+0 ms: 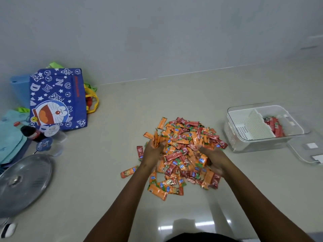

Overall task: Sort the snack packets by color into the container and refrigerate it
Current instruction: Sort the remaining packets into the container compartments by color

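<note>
A heap of orange and red snack packets (pixel 183 154) lies on the pale floor in the middle. My left hand (pixel 152 154) grips a bunch of orange packets (pixel 155 139) at the heap's left edge. My right hand (pixel 214 160) reaches into the right side of the heap, its fingers curled among the packets and blurred. To the right stands a clear container (pixel 232 130) with a white perforated insert and a divider; several red packets (pixel 274 126) lie in its right compartment, and the left compartment holds nothing.
The container's clear lid (pixel 307 151) lies on the floor at far right. At left are a blue cartoon tote bag (pixel 57 98), a dark soda bottle (pixel 33 133), small plastic cups (pixel 52 135) and a glass pot lid (pixel 22 182). A wall runs behind.
</note>
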The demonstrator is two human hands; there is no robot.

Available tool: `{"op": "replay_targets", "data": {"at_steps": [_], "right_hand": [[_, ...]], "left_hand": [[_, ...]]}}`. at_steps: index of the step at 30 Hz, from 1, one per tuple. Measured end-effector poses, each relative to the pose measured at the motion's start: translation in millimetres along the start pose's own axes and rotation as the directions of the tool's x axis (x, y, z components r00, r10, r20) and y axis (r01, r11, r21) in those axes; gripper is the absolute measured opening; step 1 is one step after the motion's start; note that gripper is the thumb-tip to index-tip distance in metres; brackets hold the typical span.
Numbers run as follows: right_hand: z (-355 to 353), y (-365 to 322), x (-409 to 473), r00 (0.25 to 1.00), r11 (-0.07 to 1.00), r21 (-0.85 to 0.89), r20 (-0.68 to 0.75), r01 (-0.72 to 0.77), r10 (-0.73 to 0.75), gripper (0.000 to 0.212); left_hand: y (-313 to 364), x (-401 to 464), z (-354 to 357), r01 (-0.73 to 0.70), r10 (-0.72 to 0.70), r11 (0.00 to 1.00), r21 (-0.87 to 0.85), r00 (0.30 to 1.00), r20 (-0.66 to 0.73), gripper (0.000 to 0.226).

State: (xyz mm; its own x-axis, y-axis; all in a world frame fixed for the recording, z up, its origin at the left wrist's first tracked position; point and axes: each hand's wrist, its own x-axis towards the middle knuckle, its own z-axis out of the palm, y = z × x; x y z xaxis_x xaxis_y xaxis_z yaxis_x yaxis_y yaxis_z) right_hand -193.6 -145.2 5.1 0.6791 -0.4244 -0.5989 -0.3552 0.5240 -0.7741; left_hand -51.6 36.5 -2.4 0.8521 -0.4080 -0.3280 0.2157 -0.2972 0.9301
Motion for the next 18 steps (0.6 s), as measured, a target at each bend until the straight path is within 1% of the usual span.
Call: {"op": "replay_targets", "data": {"at_steps": [2, 4, 5, 6, 7, 8, 9, 10, 11, 12, 14, 15, 16, 18], "right_hand": [[-26, -24, -7, 0.996, 0.996, 0.04, -0.025, 0.085, -0.084, 0.028], [-54, -49, -13, 0.983, 0.98, 0.078, -0.041, 0.181, -0.178, 0.016], [-68, -61, -15, 0.973, 0.971, 0.081, -0.069, 0.224, -0.219, 0.008], [-83, -73, -16, 0.962, 0.963, 0.073, -0.101, 0.26, -0.252, 0.005], [-98, -84, -14, 0.951, 0.957, 0.058, -0.142, 0.285, -0.274, 0.007], [-113, -93, -10, 0.937, 0.951, 0.037, -0.183, 0.308, -0.296, 0.009], [-126, -102, -4, 0.92, 0.945, 0.011, -0.233, 0.326, -0.315, 0.01], [-139, -111, 4, 0.901, 0.94, -0.029, -0.277, 0.34, -0.334, 0.012], [-149, -119, 14, 0.882, 0.934, -0.09, -0.309, 0.345, -0.356, 0.013], [-159, -125, 25, 0.867, 0.925, -0.16, -0.323, 0.344, -0.378, 0.015], [-170, -134, 52, 0.869, 0.897, -0.335, -0.302, 0.288, -0.392, 0.02], [-172, -135, 65, 0.885, 0.857, -0.464, -0.272, 0.222, -0.377, 0.025], [-172, -135, 78, 0.907, 0.795, -0.587, -0.237, 0.152, -0.349, 0.029], [-171, -126, 100, 0.953, 0.676, -0.737, -0.189, 0.022, -0.237, 0.038]], "left_hand": [[26, -3, 28, 0.043, -0.032, 0.99, -0.137, 0.996, 0.084, 0.024], [45, -2, 59, 0.077, -0.047, 0.978, -0.192, 0.987, 0.157, 0.019], [54, -2, 76, 0.099, -0.061, 0.972, -0.211, 0.981, 0.182, 0.022], [63, -1, 93, 0.125, -0.079, 0.966, -0.228, 0.976, 0.201, 0.033], [69, 1, 110, 0.125, -0.075, 0.966, -0.225, 0.973, 0.217, 0.046], [74, 3, 128, 0.113, -0.067, 0.974, -0.198, 0.972, 0.225, 0.052], [82, 1, 144, 0.087, -0.043, 0.979, -0.182, 0.971, 0.236, 0.044], [90, 0, 159, 0.067, -0.023, 0.983, -0.173, 0.97, 0.242, 0.041], [94, 0, 172, 0.052, -0.01, 0.984, -0.169, 0.971, 0.238, 0.026], [100, 1, 185, 0.05, -0.009, 0.984, -0.17, 0.973, 0.232, 0.012], [104, 6, 205, 0.021, 0.015, 0.985, -0.17, 0.978, 0.207, 0.006], [105, 9, 214, 0.005, 0.023, 0.988, -0.157, 0.983, 0.18, 0.005], [105, 12, 222, -0.004, 0.027, 0.988, -0.157, 0.989, 0.146, 0.005], [107, 14, 235, -0.003, 0.021, 0.986, -0.164, 0.994, 0.11, 0.006]]}}
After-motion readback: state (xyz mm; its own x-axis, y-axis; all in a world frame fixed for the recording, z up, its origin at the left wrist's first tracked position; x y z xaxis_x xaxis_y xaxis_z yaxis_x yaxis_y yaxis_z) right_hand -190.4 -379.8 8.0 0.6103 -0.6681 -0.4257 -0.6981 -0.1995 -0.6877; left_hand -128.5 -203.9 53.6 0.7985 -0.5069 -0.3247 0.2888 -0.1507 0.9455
